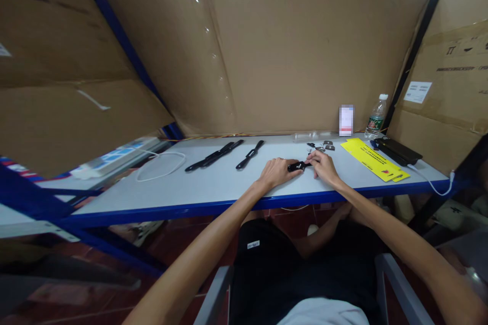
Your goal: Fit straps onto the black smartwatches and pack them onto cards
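My left hand (280,171) rests at the front part of the table, its fingers closed on one end of a black elongated piece (297,166) with a shiny middle. My right hand (323,166) pinches at the other end of that piece; whether a separate small part is between the fingers I cannot make out. To the left lies a similar long black piece (250,155) with wide ends and a slot in its middle. Beyond it, several more black pieces (214,156) lie together. Small dark and metallic parts (328,145) are scattered just past my right hand.
Yellow printed cards (371,158), a black case-like object (398,152) with a white cable, a water bottle (375,118) and an upright phone (346,120) stand to the right. A white cable (162,179) and power strip (114,157) lie left. Cardboard (305,51) walls the back.
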Motion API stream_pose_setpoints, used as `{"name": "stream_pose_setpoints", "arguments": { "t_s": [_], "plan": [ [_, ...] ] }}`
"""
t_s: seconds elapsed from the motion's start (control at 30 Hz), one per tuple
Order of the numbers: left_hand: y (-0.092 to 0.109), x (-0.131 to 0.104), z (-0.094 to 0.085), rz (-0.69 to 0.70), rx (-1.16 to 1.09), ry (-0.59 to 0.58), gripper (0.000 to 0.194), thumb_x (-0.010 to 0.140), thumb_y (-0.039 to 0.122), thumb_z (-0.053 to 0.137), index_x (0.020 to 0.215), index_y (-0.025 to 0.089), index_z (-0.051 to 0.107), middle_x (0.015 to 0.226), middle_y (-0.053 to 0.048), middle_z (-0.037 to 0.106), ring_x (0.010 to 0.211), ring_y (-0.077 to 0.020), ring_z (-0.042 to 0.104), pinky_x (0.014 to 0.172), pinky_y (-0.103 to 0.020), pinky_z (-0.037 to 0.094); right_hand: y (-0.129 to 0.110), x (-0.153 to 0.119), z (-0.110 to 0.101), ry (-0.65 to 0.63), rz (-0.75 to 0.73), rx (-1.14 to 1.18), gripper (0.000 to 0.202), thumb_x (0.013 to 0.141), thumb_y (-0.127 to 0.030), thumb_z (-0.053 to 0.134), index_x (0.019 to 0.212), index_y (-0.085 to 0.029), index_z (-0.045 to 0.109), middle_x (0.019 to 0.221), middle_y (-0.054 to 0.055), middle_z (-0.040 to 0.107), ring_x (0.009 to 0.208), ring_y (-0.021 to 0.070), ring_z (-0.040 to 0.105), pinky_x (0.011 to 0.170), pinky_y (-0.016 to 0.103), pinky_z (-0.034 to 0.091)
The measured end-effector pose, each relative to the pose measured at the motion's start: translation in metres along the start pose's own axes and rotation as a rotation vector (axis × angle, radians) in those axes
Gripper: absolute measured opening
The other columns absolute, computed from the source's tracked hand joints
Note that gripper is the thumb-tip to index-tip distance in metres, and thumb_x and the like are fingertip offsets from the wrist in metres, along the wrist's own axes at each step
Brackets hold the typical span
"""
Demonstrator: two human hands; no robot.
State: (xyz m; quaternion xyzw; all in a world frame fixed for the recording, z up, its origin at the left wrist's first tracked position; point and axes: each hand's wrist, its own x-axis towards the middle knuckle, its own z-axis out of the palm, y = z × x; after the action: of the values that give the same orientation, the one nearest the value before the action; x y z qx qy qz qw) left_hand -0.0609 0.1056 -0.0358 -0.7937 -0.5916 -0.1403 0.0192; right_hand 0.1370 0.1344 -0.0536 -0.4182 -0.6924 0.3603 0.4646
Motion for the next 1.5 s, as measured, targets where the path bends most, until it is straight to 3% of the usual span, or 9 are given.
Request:
{"name": "stream_pose_setpoints", "arguments": {
  "t_s": [0.2,0.37,0.47,0.67,0.83,0.97,1.07,1.27,1.5],
  "plan": [
    [-0.003,0.0011,0.0027,0.025,-0.005,0.005,0.056,0.094,0.064,0.054,0.137,0.032,0.069,0.107,-0.011,0.08,0.102,-0.0302,0.074,0.086,-0.035,0.052,-0.0014,-0.0013,-0.002,-0.013,0.015,-0.034,0.01,0.08,-0.017,0.052,0.086,-0.02,0.059,0.085,0.003,0.077,0.036,0.008,0.051,0.038,0.021,0.044],
    [-0.0038,0.0012,0.0033,0.036,0.006,0.01,0.058,0.094,0.066,0.053,0.14,0.034,0.066,0.103,-0.011,0.08,0.101,-0.0316,0.074,0.086,-0.035,0.051,-0.0011,-0.0003,-0.0002,-0.099,-0.104,0.04,0.012,0.084,-0.029,0.054,0.093,-0.021,0.058,0.103,0.005,0.078,0.038,0.0062,0.051,0.038,0.02,0.043],
    [-0.003,0.0004,0.0021,0.041,-0.003,0.004,0.055,0.095,0.064,0.053,0.139,0.033,0.067,0.102,-0.01,0.08,0.101,-0.0316,0.074,0.085,-0.035,0.051,0.0002,0.001,0.0013,-0.143,-0.106,0.066,0.014,0.083,-0.03,0.055,0.092,-0.02,0.059,0.095,0.005,0.078,0.037,0.0068,0.051,0.038,0.02,0.042],
    [-0.0021,-0.0003,0.0016,0.042,-0.004,0.015,0.054,0.095,0.062,0.055,0.139,0.033,0.067,0.104,-0.01,0.08,0.101,-0.0313,0.074,0.085,-0.035,0.051,-0.0019,-0.0004,-0.0005,-0.045,-0.062,0.077,0.015,0.079,-0.03,0.058,0.089,-0.019,0.061,0.091,0.005,0.078,0.038,0.0074,0.052,0.039,0.021,0.042],
    [-0.0008,-0.0011,-0.0002,0.049,-0.018,0.009,0.054,0.096,0.062,0.051,0.136,0.032,0.069,0.097,-0.01,0.08,0.096,-0.0306,0.075,0.082,-0.034,0.051,-0.0032,-0.001,0.0005,-0.189,-0.07,0.097,0.017,0.079,-0.029,0.056,0.091,-0.019,0.062,0.08,0.003,0.076,0.038,0.0092,0.053,0.039,0.021,0.041],
    [-0.0008,-0.0011,-0.0004,0.058,-0.012,0.009,0.054,0.095,0.061,0.054,0.139,0.032,0.067,0.1,-0.01,0.08,0.099,-0.031,0.074,0.084,-0.034,0.051,0.0,0.0005,0.0,-0.06,-0.11,0.043,0.015,0.081,-0.027,0.055,0.09,-0.019,0.064,0.101,0.006,0.077,0.038,0.0064,0.052,0.04,0.021,0.043],
    [-0.0014,-0.0003,0.0006,0.049,-0.009,0.005,0.056,0.095,0.061,0.054,0.142,0.033,0.064,0.1,-0.01,0.08,0.101,-0.0309,0.074,0.086,-0.034,0.05,0.0042,0.0026,0.0,-0.097,-0.125,0.02,0.02,0.081,-0.024,0.052,0.096,-0.02,0.064,0.113,0.006,0.075,0.038,0.005,0.051,0.041,0.021,0.044],
    [-0.0004,-0.0003,0.0,0.042,-0.012,0.01,0.056,0.094,0.062,0.056,0.14,0.032,0.066,0.099,-0.012,0.08,0.1,-0.0325,0.074,0.086,-0.036,0.05,0.0049,0.0041,0.0021,-0.231,-0.149,0.042,0.02,0.081,-0.024,0.05,0.095,-0.019,0.063,0.112,0.006,0.076,0.038,0.0049,0.05,0.041,0.021,0.041],
    [0.0007,-0.0001,-0.0015,0.046,-0.03,0.009,0.053,0.094,0.061,0.055,0.138,0.034,0.067,0.101,-0.011,0.08,0.103,-0.0315,0.074,0.087,-0.035,0.051,0.0042,0.0039,0.0009,-0.185,-0.154,-0.017,0.026,0.081,-0.022,0.048,0.1,-0.019,0.065,0.106,0.007,0.076,0.038,0.0063,0.049,0.041,0.023,0.041]
  ]
}}
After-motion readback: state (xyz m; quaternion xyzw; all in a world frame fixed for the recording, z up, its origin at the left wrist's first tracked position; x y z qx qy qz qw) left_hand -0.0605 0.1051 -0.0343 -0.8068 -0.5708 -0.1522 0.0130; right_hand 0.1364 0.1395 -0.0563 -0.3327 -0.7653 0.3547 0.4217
